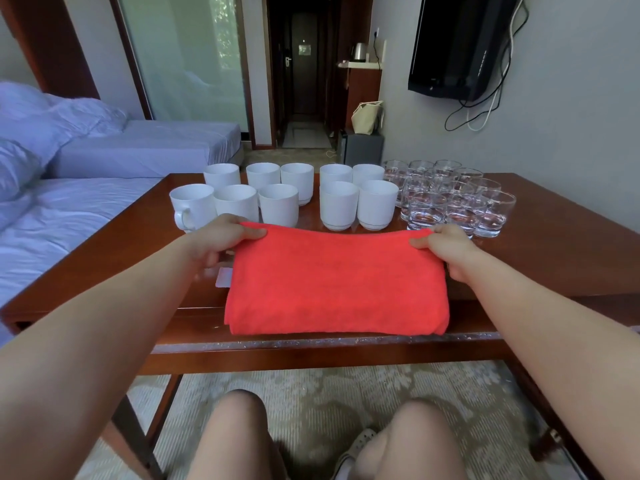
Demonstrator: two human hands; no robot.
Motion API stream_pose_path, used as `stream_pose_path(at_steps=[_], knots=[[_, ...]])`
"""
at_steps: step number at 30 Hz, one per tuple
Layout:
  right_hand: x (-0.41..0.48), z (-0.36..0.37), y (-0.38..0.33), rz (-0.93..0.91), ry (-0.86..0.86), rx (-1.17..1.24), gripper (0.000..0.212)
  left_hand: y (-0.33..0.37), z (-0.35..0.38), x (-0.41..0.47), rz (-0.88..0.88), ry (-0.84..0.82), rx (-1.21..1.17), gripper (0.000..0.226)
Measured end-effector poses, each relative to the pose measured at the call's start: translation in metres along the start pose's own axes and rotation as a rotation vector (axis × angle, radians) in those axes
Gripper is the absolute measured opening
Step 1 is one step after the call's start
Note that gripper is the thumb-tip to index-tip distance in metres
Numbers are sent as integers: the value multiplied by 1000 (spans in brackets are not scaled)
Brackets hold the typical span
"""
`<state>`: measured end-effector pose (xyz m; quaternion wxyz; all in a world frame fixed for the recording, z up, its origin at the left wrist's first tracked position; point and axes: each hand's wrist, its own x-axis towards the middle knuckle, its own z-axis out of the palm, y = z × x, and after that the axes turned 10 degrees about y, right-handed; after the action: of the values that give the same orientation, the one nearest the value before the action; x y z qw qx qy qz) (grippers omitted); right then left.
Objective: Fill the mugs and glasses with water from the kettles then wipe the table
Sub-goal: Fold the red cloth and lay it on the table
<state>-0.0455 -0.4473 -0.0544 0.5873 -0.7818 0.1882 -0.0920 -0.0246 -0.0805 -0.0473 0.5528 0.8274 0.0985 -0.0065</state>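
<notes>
Now: cloth [336, 285] held at its two far corners, one hand on each.
Cloth: red, folded to a rectangle, on the near part of the counter [554, 265]; its near edge reaches the counter's front edge, and its far edge runs from hand to hand.
Left hand [221, 240]: at the far left corner, fingers curled, pinching the cloth's edge with one digit on top.
Right hand [446, 249]: at the far right corner, pinching the edge the same way, palm beside the cloth's right side.
Mugs [277, 202]: ten, white, in two rows just beyond the cloth's far edge; the left hand is close in front of the leftmost ones.
Glasses [450, 199]: clear, clustered right of the mugs, just beyond the right hand; water level hard to tell.
Card [223, 277]: small, white, on the counter under the left hand, beside the cloth.
Kettle [359, 51]: far back on a shelf [363, 65], well apart from the counter.
Bed [86, 202]: left of the counter.
</notes>
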Motion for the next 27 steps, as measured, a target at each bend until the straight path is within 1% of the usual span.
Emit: stream_pose_path(at_steps=[3, 7, 9, 11, 13, 17, 19, 21, 25, 27], knots=[[-4, -3, -12, -51, 35, 90, 23, 13, 2, -7, 5, 40, -168, 18], [-16, -12, -33, -204, 151, 166, 27, 29, -3, -18, 31, 103, -333, 16], [-24, -20, -46, -286, 208, 246, 29, 38, -9, -24, 82, 140, -422, 17], [-32, -28, -59, -365, 218, 323, 30, 49, -15, -27, 144, 184, -530, 25], [-37, -34, -71, -407, 207, 323, 30, 60, -21, -33, 182, 201, -583, 29], [-40, -46, -89, -430, 239, 352, 29, 78, -29, -44, 259, 159, -535, 20], [-41, -50, -94, -431, 227, 348, 29, 84, -33, -46, 265, 183, -515, 23], [-43, -50, -94, -419, 211, 310, 28, 86, -36, -47, 236, 220, -471, 26], [-38, -46, -78, -337, 194, 242, 24, 70, -33, -45, 126, 228, -353, 14], [-33, -39, -65, -282, 171, 220, 28, 56, -29, -42, 28, 205, -300, 19]])
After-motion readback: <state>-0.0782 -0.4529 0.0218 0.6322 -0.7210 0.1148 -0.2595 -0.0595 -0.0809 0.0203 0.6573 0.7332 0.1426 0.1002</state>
